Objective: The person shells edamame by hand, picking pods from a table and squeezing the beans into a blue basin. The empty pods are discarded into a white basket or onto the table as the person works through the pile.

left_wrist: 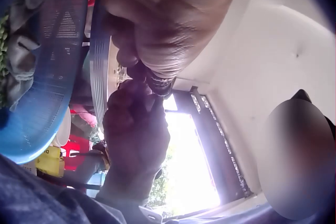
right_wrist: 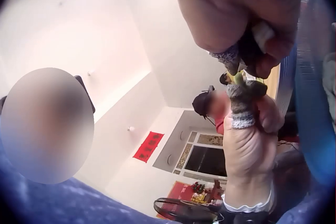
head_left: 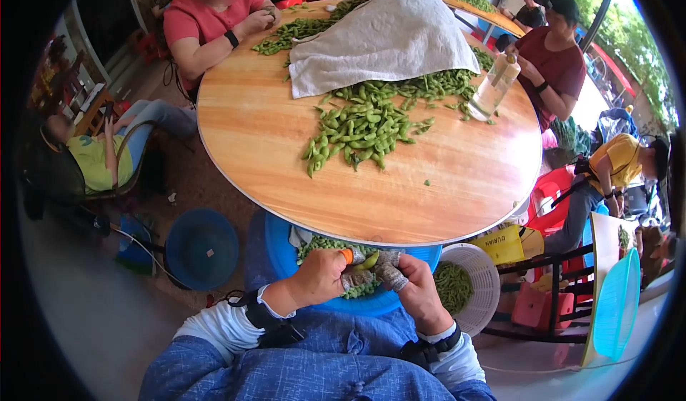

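Note:
My left hand (head_left: 314, 278) pinches one end of a green soybean pod (head_left: 367, 261) over a blue basin (head_left: 279, 247). An orange band wraps one left fingertip, and grey knitted covers wrap other fingers. My right hand (head_left: 426, 297) meets it from the other side, its grey-covered thumb and finger pinching the pod's other end. In the right wrist view, the pod (right_wrist: 239, 78) shows as a sliver between both hands' fingertips. Below the hands, shelled green beans (head_left: 320, 244) lie in the basin. The left wrist view shows the hands dark against bright light.
A round wooden table (head_left: 257, 151) carries a heap of soybean pods (head_left: 357, 126), a grey cloth (head_left: 386, 44) and a clear bottle (head_left: 493, 90). A white basket (head_left: 487, 287) of pods stands right of the basin. Another blue tub (head_left: 202, 247) is at left. Several people sit around.

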A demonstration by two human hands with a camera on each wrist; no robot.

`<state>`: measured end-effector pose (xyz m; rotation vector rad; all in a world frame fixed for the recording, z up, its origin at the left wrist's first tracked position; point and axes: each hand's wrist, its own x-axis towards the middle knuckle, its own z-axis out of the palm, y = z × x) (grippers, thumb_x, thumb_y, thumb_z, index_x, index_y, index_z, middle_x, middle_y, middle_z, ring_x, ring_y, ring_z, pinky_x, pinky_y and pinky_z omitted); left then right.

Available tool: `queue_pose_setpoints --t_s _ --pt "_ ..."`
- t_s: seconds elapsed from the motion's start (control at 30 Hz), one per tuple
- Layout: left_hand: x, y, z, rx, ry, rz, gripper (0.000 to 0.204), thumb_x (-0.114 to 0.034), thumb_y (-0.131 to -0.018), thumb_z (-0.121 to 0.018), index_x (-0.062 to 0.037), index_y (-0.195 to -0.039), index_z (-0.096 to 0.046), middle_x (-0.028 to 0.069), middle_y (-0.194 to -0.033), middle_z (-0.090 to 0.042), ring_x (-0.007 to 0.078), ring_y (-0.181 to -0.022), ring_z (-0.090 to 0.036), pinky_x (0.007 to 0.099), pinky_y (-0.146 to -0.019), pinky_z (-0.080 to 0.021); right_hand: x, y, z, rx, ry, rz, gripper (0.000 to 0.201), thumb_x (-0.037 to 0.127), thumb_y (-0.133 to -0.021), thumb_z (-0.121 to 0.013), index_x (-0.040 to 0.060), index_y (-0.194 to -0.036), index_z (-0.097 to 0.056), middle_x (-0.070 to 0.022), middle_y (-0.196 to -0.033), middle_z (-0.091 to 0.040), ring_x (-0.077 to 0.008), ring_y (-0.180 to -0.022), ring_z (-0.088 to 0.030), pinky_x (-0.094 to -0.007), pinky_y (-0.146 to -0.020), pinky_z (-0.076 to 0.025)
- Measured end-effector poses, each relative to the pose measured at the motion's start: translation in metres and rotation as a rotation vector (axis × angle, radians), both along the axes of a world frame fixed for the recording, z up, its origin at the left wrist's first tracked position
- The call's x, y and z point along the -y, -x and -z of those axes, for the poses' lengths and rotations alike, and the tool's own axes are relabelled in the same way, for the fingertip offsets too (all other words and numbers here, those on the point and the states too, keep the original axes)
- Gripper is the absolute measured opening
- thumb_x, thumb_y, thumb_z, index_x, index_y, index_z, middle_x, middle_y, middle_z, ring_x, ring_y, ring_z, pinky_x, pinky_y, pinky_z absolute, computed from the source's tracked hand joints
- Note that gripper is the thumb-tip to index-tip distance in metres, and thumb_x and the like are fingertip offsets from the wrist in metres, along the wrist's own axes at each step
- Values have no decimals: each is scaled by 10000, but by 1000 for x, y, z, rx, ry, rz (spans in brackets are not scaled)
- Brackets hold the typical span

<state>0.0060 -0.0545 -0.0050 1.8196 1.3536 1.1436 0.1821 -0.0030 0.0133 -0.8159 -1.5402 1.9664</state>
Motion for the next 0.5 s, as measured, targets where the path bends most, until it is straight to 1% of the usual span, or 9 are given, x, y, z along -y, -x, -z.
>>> queue_pose_setpoints --t_s 0.03,0.07,0.17,0.23,0.27,0.37,0.47,0.5 --pt "1 1 -4 -91 -18 -18 220 -214 -722 -604 -14 -811 -573 143 -670 -558 289 -648 -570 335 -574 -451 2 3 0 -19 -6 37 179 128 -827 -542 -12 -934 -567 9 -836 -573 -56 -747 -492 -208 -667 -408" --pt "1 2 -6 -182 -36 -37 203 -189 -695 -616 -14 -789 -575 159 -660 -549 304 -641 -564 348 -564 -450 2 3 2 -7 27 43 166 125 -826 -541 -6 -924 -570 18 -816 -567 -49 -723 -481 -201 -643 -397" --pt "2 9 0 -375 -106 -41 247 -246 -664 -656 -42 -796 -613 111 -598 -526 285 -548 -535 345 -476 -419 3 3 6 12 101 54 135 117 -822 -536 11 -893 -577 43 -757 -545 -31 -657 -444 -182 -576 -362" --pt "3 10 -3 -432 -125 -36 233 -238 -655 -650 -41 -770 -602 99 -566 -490 273 -523 -518 356 -459 -403 3 4 6 2 111 61 120 113 -821 -530 19 -875 -580 56 -725 -529 -23 -622 -417 -175 -541 -335" --pt "4 9 -5 -461 -135 -32 226 -234 -651 -647 -41 -757 -596 93 -551 -472 267 -511 -509 362 -450 -395 3 4 6 6 101 54 121 111 -821 -531 15 -877 -579 51 -736 -536 -26 -637 -429 -178 -554 -345" --pt "6 8 -9 -522 -116 -33 169 -110 -530 -591 -32 -666 -530 102 -584 -486 267 -560 -528 366 -492 -424 3 4 5 10 77 46 123 104 -822 -533 5 -882 -575 35 -773 -558 -38 -683 -461 -187 -597 -375" --pt "5 8 -8 -523 -159 -28 168 -104 -521 -586 -34 -663 -531 100 -579 -482 266 -555 -527 370 -496 -429 3 5 2 4 57 53 126 96 -824 -532 -3 -892 -570 16 -813 -575 -51 -733 -484 -202 -644 -396" --pt "5 8 -7 -518 -155 -24 158 -104 -536 -586 -30 -663 -529 104 -588 -490 275 -565 -530 371 -502 -430 3 5 5 11 45 51 128 94 -825 -532 -6 -897 -569 10 -824 -578 -56 -748 -489 -206 -659 -399"
